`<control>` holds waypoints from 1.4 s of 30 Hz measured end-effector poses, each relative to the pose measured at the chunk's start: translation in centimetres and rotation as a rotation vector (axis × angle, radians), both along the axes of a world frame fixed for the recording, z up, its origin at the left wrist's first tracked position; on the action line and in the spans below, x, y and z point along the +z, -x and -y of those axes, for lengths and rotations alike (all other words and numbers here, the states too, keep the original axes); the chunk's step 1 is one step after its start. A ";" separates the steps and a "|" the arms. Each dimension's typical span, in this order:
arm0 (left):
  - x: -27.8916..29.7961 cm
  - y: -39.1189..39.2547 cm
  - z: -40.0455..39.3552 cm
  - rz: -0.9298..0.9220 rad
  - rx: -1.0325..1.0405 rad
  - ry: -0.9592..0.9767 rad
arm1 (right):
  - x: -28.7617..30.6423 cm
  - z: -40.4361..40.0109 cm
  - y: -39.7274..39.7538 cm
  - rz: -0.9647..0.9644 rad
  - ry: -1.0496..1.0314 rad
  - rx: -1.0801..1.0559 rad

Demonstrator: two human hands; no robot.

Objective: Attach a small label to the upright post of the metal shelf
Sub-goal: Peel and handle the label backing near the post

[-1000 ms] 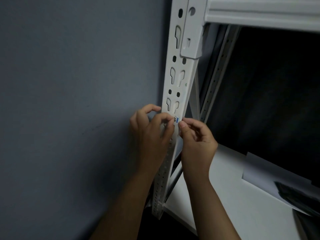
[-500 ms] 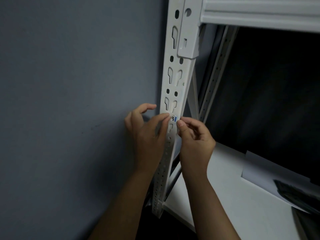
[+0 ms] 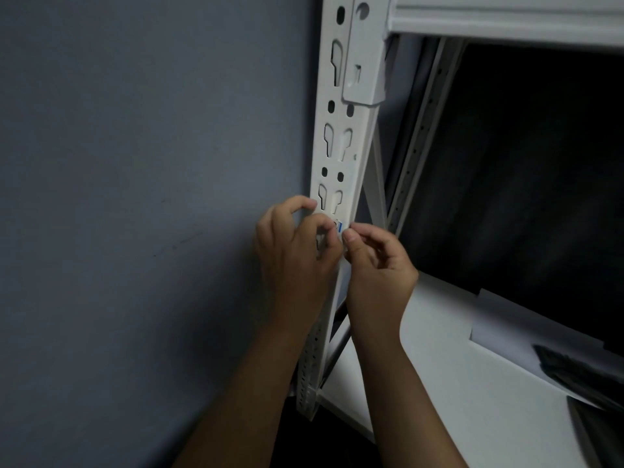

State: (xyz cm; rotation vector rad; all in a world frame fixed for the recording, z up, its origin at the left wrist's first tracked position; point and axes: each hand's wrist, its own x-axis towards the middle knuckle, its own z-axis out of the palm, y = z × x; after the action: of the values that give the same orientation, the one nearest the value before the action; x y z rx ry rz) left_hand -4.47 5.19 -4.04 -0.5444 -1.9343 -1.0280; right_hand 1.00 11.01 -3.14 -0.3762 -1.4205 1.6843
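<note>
1. Grey wall (image 3: 118,197) fills the left side; the metal shelf (image 3: 506,18) stands right beside it, so the work happens in the tight corner by the wall.
2. White lower shelf board (image 3: 439,383) sits at bottom right, with a pale sheet (image 3: 526,319) and something dark lying on it (too dim to identify).
3. Upright post (image 3: 341,157) runs top to bottom, white, punched with keyhole slots and round holes. A beam bracket (image 3: 364,62) hooks into it near the top.
4. Left hand (image 3: 297,261) wraps in from the wall side, fingers curled, thumb and forefinger tips meeting at the post face. It appears to pinch or pin one end of the label, likely to hold it steady against the metal.
5. Right hand (image 3: 378,268) comes from the shelf side, fingers curled, thumb and forefinger pinched at the label's other end, probably to line it up.
6. Label (image 3: 339,226) is tiny, white with a blue mark, between the two sets of fingertips on the post face just below a pair of keyhole slots. Can't tell whether it is stuck down; judged mid-placement, pressing flat is likely what remains.
</note>
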 end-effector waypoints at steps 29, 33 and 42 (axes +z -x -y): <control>3.7 -3.2 5.4 0.684 -0.768 -0.410 | 3.0 2.2 -3.1 -0.016 0.004 0.285; 4.2 -3.6 5.9 0.674 -0.793 -0.435 | 3.3 2.6 -3.3 -0.047 0.064 0.328; 4.7 -4.0 6.2 0.696 -0.740 -0.492 | 3.7 2.8 -3.3 -0.101 0.036 0.292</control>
State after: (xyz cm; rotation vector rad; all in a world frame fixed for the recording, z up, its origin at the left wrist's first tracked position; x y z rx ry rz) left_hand -0.49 -1.01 0.68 -0.6870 -1.9426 -2.3388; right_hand 4.30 8.18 0.58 -0.1037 -1.4231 1.9355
